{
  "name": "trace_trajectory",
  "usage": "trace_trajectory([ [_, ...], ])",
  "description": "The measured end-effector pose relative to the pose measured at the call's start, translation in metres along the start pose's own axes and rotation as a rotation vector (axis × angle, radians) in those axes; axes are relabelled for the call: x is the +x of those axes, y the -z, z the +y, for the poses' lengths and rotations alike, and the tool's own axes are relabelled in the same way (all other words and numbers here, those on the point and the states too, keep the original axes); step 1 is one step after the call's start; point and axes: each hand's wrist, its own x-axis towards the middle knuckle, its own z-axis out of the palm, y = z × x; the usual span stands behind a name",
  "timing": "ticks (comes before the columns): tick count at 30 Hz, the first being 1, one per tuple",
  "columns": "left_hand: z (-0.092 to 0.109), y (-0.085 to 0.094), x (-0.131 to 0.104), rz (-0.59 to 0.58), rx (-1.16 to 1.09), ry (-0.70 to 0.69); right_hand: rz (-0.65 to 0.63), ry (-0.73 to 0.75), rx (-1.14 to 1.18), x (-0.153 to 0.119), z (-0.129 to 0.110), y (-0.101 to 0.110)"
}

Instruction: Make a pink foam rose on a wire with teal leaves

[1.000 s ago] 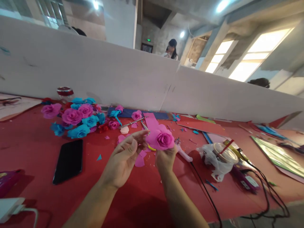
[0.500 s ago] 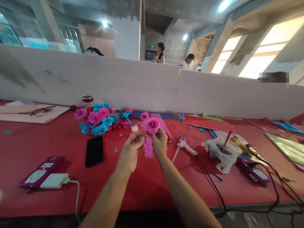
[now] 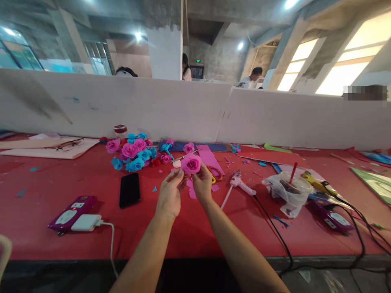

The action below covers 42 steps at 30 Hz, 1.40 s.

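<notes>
Pink paper rose (image 3: 192, 163), held up above the red surface (image 3: 244, 240): the right hand (image 3: 202, 184) pinches it from below, while the left hand (image 3: 170, 193) has fingertips at its lower left edge, gripping or not, I can't tell. Glue gun (image 3: 244, 185) lies rightward, black phone (image 3: 130, 190) leftward.

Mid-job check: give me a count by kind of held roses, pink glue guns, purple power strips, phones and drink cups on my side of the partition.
Held pink rose: 1
Pink glue gun: 1
Purple power strips: 2
Black phone: 1
Drink cup: 1
Total: 6
</notes>
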Motion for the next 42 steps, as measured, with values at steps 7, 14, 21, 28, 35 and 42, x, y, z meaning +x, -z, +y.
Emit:
trace_trajectory([
  [7, -0.005, -0.001, 0.005, -0.009, -0.037, 0.106, 0.012, -0.040, 0.031, 0.001, 0.016, -0.002],
  [14, -0.020, 0.010, 0.026, 0.058, 0.209, -0.085, 0.033, -0.023, 0.051, 0.011, 0.020, -0.003],
  [21, -0.033, 0.021, 0.055, -0.045, 0.673, -0.497, 0.035, 0.015, 0.053, 0.017, 0.022, 0.005],
  [28, -0.040, 0.009, 0.064, -0.097, 0.577, -0.564, 0.010, 0.032, 0.004, 0.020, 0.032, 0.011],
  [35, -0.043, 0.014, 0.084, -0.151, 0.560, -0.600, -0.045, 0.081, -0.094, 0.022, 0.042, 0.016],
  [42, -0.041, 0.015, 0.107, -0.081, 0.536, -0.559, -0.154, 0.140, -0.225, 0.023, 0.039, 0.017],
])
